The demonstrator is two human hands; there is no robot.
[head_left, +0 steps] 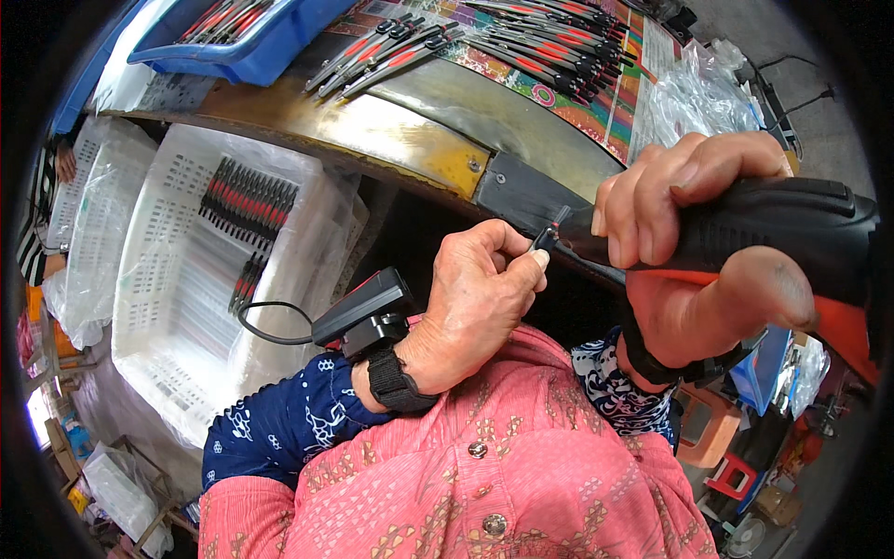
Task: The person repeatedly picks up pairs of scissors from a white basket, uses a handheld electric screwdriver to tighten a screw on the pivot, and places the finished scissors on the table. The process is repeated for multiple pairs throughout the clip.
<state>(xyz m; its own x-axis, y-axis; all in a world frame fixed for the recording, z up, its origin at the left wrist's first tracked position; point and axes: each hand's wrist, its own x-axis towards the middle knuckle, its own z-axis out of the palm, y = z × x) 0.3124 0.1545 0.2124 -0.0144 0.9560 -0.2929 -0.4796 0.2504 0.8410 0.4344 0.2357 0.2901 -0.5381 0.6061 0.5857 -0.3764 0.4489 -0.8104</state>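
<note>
My left hand [494,298] is closed in a pinch on a small black piece [547,238], most of it hidden by the thumb and fingers. My right hand [666,210] wraps round a black and red power screwdriver [782,222], its nose pointing left at the pinched piece. Whether the nose touches the piece cannot be made out. Both hands are at the near edge of a workbench [400,140], beside a dark metal plate [521,200] screwed to that edge. A black strap with a black device [368,317] sits on my left wrist.
Slim grey, red and black tools [559,47] lie in piles on the bench. A blue bin [242,61] with more stands far left. Left of me, a white plastic-lined basket [177,307] holds rows of them. Clear plastic bags [698,98] lie far right. Another person's hand [65,163] shows at far left.
</note>
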